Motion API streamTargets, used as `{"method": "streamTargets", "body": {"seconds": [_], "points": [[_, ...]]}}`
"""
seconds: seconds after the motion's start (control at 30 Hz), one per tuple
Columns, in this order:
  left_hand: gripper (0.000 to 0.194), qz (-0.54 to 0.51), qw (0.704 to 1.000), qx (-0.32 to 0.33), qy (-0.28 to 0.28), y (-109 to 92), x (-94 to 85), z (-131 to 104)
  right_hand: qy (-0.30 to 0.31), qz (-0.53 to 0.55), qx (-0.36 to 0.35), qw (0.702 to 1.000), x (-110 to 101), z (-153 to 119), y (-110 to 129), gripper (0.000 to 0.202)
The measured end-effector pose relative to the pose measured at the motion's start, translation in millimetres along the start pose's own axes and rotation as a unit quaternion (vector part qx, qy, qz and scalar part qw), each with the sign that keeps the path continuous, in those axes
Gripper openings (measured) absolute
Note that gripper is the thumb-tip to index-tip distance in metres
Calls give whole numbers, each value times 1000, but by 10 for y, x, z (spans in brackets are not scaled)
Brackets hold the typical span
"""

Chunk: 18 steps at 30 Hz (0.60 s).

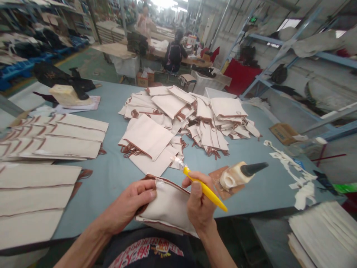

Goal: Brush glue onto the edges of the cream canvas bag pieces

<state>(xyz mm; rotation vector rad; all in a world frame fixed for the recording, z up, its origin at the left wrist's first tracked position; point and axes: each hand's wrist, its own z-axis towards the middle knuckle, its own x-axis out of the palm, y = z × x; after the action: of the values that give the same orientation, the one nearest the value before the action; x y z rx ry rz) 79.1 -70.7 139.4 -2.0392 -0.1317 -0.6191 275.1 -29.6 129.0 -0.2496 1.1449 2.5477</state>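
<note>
I find the left hand (139, 195) closed on the near-left end of a cloth bag (170, 204), fingers and thumb pinching its brown-edged rim. The right hand (202, 199) is closed round a yellow brush (206, 191), bristles pointing away from the body; whether that hand also presses on the bag I cannot tell. The bag sits between both hands, tilted, close to the shirt (150, 249). I judge it light, soft, not slippery and apt to sag; the seamed rim should give the surest hold, clear of the whitish patch beside the left thumb. Right of the right hand, a bottle (234, 175) sits on a brown board (214, 178). Beyond both hands, a pile of bags (150, 136) covers part of the table (117, 175); overlapping rows of bags (69, 145) lie left of the left hand.
</note>
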Motion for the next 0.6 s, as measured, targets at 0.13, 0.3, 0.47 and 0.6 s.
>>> {"method": "streamTargets", "body": {"seconds": [0.13, 0.3, 0.47, 0.6], "points": [[59, 29, 999, 1, -13, -18, 7, -6, 59, -67, -33, 995, 57, -45, -61, 22], [50, 160, 985, 62, -16, -53, -128, -27, 15, -100, -1, 995, 28, 41, -115, 26], [30, 295, 952, 83, -13, 7, -265, -78, -33, -116, 70, 990, -129, 243, -144, 33], [27, 397, 910, 117, 11, 97, -143, -139, -14, -89, 112, 990, -63, 238, -226, 35]]}}
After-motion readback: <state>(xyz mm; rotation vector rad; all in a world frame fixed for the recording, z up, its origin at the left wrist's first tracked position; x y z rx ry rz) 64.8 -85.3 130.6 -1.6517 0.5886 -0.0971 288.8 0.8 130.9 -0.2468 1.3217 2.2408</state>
